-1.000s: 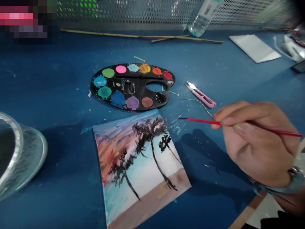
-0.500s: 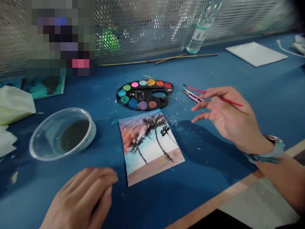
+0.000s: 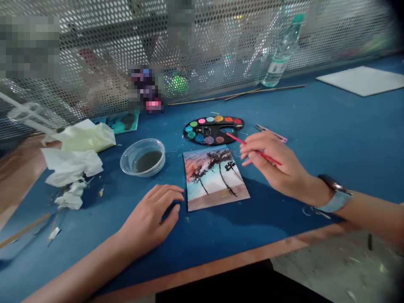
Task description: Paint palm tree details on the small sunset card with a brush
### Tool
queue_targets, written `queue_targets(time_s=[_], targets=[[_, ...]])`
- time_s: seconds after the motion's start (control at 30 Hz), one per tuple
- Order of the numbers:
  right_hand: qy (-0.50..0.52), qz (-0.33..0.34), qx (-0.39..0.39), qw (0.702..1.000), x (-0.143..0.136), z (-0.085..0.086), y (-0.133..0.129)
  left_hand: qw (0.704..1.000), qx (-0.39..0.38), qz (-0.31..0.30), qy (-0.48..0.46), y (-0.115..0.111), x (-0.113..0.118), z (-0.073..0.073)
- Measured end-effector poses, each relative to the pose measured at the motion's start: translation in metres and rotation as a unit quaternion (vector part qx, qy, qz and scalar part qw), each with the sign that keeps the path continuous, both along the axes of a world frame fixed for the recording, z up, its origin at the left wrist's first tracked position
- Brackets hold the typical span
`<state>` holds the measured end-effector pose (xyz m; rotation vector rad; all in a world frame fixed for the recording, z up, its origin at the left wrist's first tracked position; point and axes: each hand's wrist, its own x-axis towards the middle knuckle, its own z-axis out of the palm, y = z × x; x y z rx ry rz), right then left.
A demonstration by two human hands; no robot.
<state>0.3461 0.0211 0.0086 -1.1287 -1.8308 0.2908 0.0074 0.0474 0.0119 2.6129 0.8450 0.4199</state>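
Between the fingers of my right hand (image 3: 271,162) is a thin red paintbrush (image 3: 259,152), its tip at the lower right of the black oval palette (image 3: 213,131). Round wells of many paint colours line that palette. Just below it lies a small canvas (image 3: 217,181) painted with dark palm trees, a pink and blue sky and brown ground. My left hand (image 3: 154,214) rests on the table at the canvas's left edge, fingers bent and loosely apart, holding nothing. Pink-handled snips (image 3: 274,134) lie behind my right hand, which partly hides them.
A clear bowl of dark water (image 3: 142,158) stands left of the canvas. Crumpled tissues (image 3: 74,164) lie farther left, near a teal painting (image 3: 123,122). Thin sticks (image 3: 236,95), a water bottle (image 3: 282,54) and a blank white panel (image 3: 362,81) are along the perforated metal screen (image 3: 214,46).
My right hand has moved left, bringing the paintbrush from beside the snips to the palette. The view has shifted, showing more of the table's left side. My left hand's fingers have loosened.
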Motion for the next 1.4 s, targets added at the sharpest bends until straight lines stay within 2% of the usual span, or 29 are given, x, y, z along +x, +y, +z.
queue_targets(time_s=[0.07,0.13,0.3,0.4,0.6,0.77,0.97,1.17,1.3,1.4], targets=[[0.040,-0.021,-0.009,0.999,0.003,0.007,0.009,1.000,0.009,-0.004,-0.009,0.000,0.001,-0.001],[0.084,-0.022,-0.053,0.995,0.009,0.010,0.020,1.000,0.013,-0.009,-0.018,0.000,0.001,-0.003],[0.132,-0.010,-0.096,0.987,0.017,0.000,0.033,1.000,0.000,-0.010,-0.017,0.000,0.000,-0.004],[0.128,-0.004,-0.103,0.986,0.014,-0.005,0.031,1.000,-0.008,-0.009,-0.019,0.001,-0.001,-0.004],[0.075,0.005,-0.129,0.989,0.014,-0.004,0.029,0.999,-0.032,0.001,-0.018,0.000,-0.003,-0.002],[0.102,-0.028,-0.123,0.987,0.016,-0.003,0.030,0.999,-0.033,0.004,-0.015,-0.001,-0.003,-0.001],[0.081,-0.008,-0.132,0.988,0.013,-0.003,0.028,0.999,-0.032,0.022,-0.004,-0.002,0.000,0.003],[0.199,-0.070,-0.049,0.976,0.019,-0.004,0.030,1.000,-0.017,0.015,-0.013,0.002,-0.001,0.001],[0.247,-0.121,0.029,0.961,0.028,0.010,0.035,0.998,0.051,0.004,-0.032,0.005,-0.010,0.006],[0.232,-0.119,0.039,0.965,0.023,0.040,0.041,0.976,0.216,-0.015,-0.031,0.009,-0.027,0.022]])
